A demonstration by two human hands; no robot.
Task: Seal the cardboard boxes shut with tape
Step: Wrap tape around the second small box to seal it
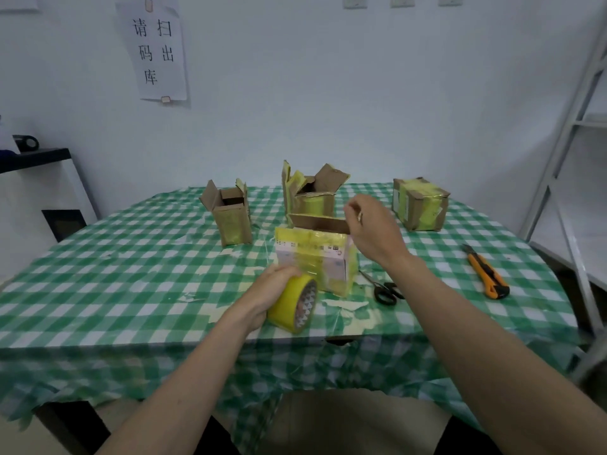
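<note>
Two bare forearms reach in from the bottom edge over a table (98, 277) under a green-and-white checked cloth. On the left wall hangs a paper sign (157, 49) reading 请扫码出库. Below it, at the far left of the cloth, an open box (230, 215) stands upright with its flaps raised; its inside is dark and I cannot tell what it holds. Nearer, the left hand (272, 290) grips a yellow tape roll (294, 303), fingers curled over its rim; the roll is tilted, its core hole facing right and toward the camera, and a strip of tape runs from it up onto the front of the near box (315, 257). That box sits at the table's middle, its long axis across the view, its back flap standing up, with a white printed label on its front too blurred to read. Behind it a second open box (308, 195) has ragged flaps up, contents hidden. The right hand (371, 231) hovers at the near box's upper right corner, fingers curled and pinching, seemingly on the tape end, though I cannot tell for sure. Black scissors (384, 289) lie just right of the near box. Farther right a taped box (420, 203) sits closed, and an orange knife (487, 272) lies near the right edge, its blade pointing away.
</note>
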